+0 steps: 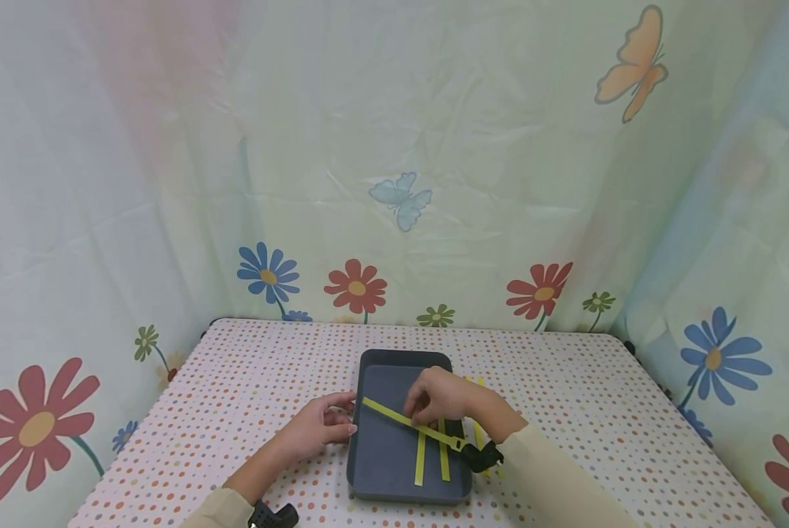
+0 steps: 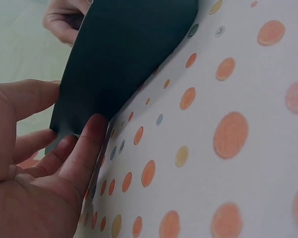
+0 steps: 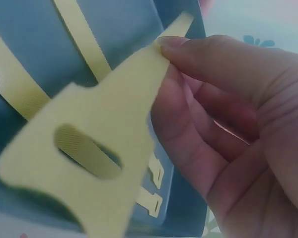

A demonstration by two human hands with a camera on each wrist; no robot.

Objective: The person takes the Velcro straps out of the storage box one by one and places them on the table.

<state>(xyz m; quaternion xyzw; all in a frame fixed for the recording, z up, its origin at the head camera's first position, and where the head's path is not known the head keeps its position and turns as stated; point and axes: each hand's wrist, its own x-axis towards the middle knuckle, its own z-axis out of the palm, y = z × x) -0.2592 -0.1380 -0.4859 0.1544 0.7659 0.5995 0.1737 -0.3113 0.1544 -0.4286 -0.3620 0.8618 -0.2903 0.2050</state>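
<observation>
A dark grey rectangular tray lies on the table in front of the person. The right hand is over it, pinching a yellow hook-and-loop cable tie between thumb and index finger. This tie has a wide head with a long slot and slants across the tray in the head view. Beneath it, two more yellow ties lie lengthwise on the tray floor, side by side. The left hand touches the tray's left outer wall with its fingertips; its fingers are spread along the side.
More yellow ties lie on the table right of the tray, partly hidden by the right forearm. A dotted cloth covers the table. A flowered curtain hangs behind and on both sides.
</observation>
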